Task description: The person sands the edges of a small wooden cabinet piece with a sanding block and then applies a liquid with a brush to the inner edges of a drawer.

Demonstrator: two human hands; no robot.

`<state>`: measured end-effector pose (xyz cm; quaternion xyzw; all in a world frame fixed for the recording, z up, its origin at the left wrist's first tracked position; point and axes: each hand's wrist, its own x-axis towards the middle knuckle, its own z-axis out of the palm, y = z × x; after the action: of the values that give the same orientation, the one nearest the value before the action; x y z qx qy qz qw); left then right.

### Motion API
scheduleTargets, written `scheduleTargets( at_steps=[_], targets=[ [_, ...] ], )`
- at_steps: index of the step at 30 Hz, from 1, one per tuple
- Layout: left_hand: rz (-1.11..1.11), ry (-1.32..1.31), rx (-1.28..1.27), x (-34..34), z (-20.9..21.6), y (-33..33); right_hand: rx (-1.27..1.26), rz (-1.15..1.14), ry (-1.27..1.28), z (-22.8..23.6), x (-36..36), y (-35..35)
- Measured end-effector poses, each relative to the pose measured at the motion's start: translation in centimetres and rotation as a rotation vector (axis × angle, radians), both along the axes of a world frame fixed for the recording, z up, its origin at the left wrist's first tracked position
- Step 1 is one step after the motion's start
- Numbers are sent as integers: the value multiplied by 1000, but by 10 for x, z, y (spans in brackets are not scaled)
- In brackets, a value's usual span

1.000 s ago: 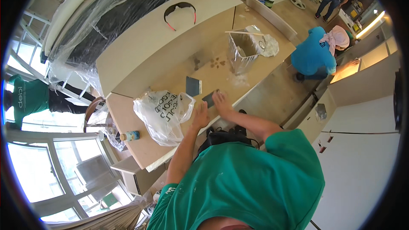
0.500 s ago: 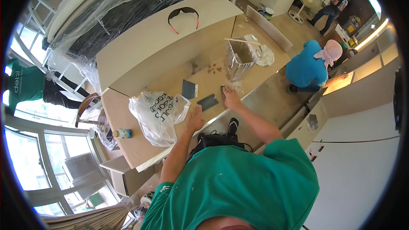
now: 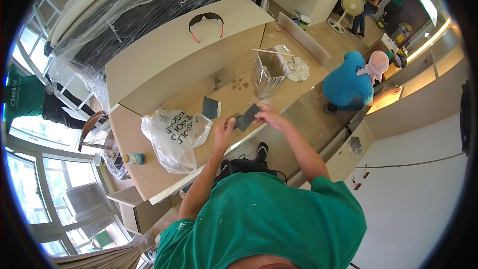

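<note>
- The beige counter (image 3: 149,134) in front of you is the largest thing: one flat, smooth, matte board with a rounded raised shelf (image 3: 164,50) behind it.
- Above the shelf lies one sheet of clear plastic film (image 3: 144,5), wrinkled and shiny, over a dark surface.
- One white plastic bag (image 3: 172,137) sits on the counter to your left, crumpled and soft, with dark print on its side.
- One box of shiny clear film (image 3: 269,72) stands upright further along the counter, with a thin wooden stick across its top.
- One pair of dark safety glasses (image 3: 205,20) with red arms lies on the shelf.
- You have two dark grey sheets, both flat, thin and about square. One dark sheet (image 3: 210,107) lies on the counter just beside the bag.
- The second sheet (image 3: 247,117) is just above the counter edge, between your hands. Your right hand (image 3: 269,115) pinches its corner between the fingertips, the fingers closed around it.
- Your left hand (image 3: 222,132) is open, fingers spread, just beside this sheet; I cannot tell if it touches it.
- One small bottle (image 3: 134,158) stands near the left end.
</note>
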<state>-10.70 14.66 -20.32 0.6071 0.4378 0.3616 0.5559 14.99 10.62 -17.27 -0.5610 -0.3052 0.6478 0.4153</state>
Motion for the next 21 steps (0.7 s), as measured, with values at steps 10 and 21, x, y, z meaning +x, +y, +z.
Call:
scheduleTargets(
  at_steps=[10,21],
  targets=[
    [99,-892,-979,14,-49,-5,442,-135,-428,-46,-105,-15],
    [-147,502,331,-29,-45,0,295,-308,-698,-63,-126,-40]
  ],
)
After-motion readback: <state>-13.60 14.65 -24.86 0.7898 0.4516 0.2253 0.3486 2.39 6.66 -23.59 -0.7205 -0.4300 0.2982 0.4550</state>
